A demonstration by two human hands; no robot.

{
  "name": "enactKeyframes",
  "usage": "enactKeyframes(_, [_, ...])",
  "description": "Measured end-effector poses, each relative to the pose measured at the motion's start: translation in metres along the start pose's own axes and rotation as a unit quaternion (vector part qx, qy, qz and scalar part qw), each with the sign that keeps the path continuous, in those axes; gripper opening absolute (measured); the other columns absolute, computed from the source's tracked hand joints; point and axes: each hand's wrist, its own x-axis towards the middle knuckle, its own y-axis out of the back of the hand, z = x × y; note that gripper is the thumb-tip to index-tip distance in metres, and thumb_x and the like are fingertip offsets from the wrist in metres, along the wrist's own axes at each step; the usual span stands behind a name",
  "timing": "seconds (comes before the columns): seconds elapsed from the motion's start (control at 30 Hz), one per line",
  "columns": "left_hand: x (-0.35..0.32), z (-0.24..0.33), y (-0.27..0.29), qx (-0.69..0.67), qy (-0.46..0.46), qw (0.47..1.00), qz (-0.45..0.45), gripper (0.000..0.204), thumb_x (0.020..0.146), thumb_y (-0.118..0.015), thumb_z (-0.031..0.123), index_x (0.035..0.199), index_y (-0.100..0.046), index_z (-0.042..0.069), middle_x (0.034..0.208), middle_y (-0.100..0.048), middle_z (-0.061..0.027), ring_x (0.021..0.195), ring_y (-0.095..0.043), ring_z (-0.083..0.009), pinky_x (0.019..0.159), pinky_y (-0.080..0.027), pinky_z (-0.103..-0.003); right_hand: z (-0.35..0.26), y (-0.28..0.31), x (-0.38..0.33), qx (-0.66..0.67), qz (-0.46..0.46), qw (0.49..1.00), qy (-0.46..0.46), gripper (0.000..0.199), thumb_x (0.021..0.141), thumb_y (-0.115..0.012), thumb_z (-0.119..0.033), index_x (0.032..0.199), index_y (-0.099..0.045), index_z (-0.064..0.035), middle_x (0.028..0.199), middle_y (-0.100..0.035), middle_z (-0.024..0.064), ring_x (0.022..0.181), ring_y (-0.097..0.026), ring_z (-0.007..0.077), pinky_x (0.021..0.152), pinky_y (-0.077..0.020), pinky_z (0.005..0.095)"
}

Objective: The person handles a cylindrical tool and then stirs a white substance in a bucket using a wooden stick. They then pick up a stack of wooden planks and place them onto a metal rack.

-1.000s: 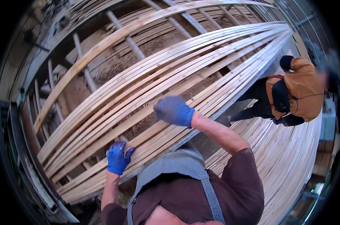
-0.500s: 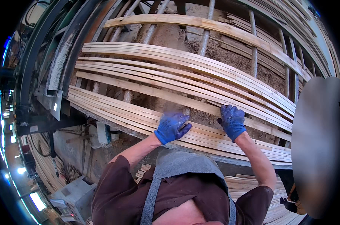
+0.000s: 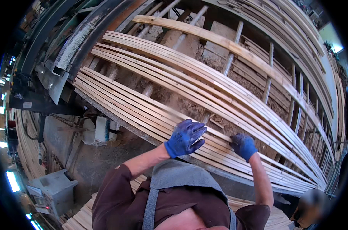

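Note:
A near group of long, narrow wooden strips [image 3: 122, 102] lies side by side along the bench edge in front of me. Over these strips is my left hand [image 3: 185, 138] in a blue glove, its fingers stretched out and the thumb apart, holding nothing. My right hand [image 3: 244, 147], gloved in blue too, curls its fingers round the far edge of the outermost strip [image 3: 222, 135] of this group. Across a gap lies a second group of wooden strips [image 3: 158, 76]. Whether my left palm touches the wood I cannot tell.
Metal bars [image 3: 228, 63] cross beneath the wood, with sawdust [image 3: 189, 105] below. A wider single board [image 3: 216, 40] lies farther off. Dark machinery with a steel channel [image 3: 72, 50] stands at left, a grey box [image 3: 55, 188] at lower left. Another person [image 3: 310, 207] is at lower right.
The lone strip under my right hand has come toward me and now lies against the near group. My left hand has shifted slightly right. The view has turned.

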Motion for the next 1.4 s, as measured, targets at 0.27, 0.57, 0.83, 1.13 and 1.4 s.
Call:
enactKeyframes(0.27, [-0.017, -0.024, -0.024, 0.14, 0.124, 0.982, -0.024, 0.071, 0.093, -0.062, 0.048, 0.15, -0.048, 0.007, 0.152, -0.047, -0.0228, 0.139, -0.046, -0.0398, 0.118, -0.032, -0.053, 0.044, 0.083, 0.124, 0.166, 0.3, 0.939, 0.04, 0.024, 0.095, -0.071, -0.013, 0.116, -0.072, -0.0006, 0.103, -0.074, 0.0178, 0.096, -0.071, 0.0261, 0.09, -0.0528, 0.0364])
enactKeyframes(0.57, [-0.033, -0.003, 0.023, 0.126, 0.184, 0.972, 0.077, 0.072, 0.092, -0.067, 0.045, 0.151, -0.047, 0.008, 0.154, -0.044, -0.0201, 0.141, -0.045, -0.0381, 0.118, -0.033, -0.051, 0.13, -0.02, 0.106, -0.029, 0.19, 0.974, -0.123, 0.06, 0.108, -0.036, -0.047, 0.1, -0.073, 0.0001, 0.096, -0.07, 0.0288, 0.09, -0.066, 0.0483, 0.082, -0.0511, 0.0563])
enactKeyframes(0.83, [-0.1, -0.023, 0.088, 0.156, 0.156, 0.97, -0.098, 0.085, 0.089, -0.062, 0.065, 0.153, -0.046, 0.012, 0.16, -0.038, -0.0192, 0.147, -0.036, -0.0369, 0.12, -0.029, -0.052, 0.073, 0.0, 0.085, 0.078, 0.191, 0.969, -0.137, 0.042, 0.108, -0.045, -0.035, 0.102, -0.068, 0.0004, 0.097, -0.068, 0.0249, 0.089, -0.064, 0.0421, 0.08, -0.0486, 0.0492])
enactKeyframes(1.13, [-0.105, -0.069, 0.069, 0.199, 0.173, 0.963, -0.061, 0.089, 0.079, -0.065, 0.069, 0.149, -0.052, 0.016, 0.159, -0.042, -0.013, 0.145, -0.039, -0.0353, 0.119, -0.031, -0.051, 0.072, -0.033, 0.106, -0.046, 0.209, 0.964, -0.156, 0.045, 0.108, -0.038, -0.038, 0.106, -0.073, -0.009, 0.103, -0.073, 0.0201, 0.094, -0.068, 0.0409, 0.082, -0.0528, 0.0513])
enactKeyframes(1.4, [-0.106, -0.081, 0.072, 0.153, 0.137, 0.977, -0.064, 0.092, 0.079, -0.068, 0.068, 0.152, -0.049, 0.015, 0.16, -0.04, -0.0137, 0.146, -0.038, -0.0368, 0.121, -0.027, -0.051, 0.021, -0.007, 0.098, -0.122, 0.282, 0.946, -0.107, 0.029, 0.098, -0.058, -0.033, 0.108, -0.073, -0.0098, 0.089, -0.072, 0.021, 0.087, -0.069, 0.0389, 0.077, -0.0541, 0.0475])
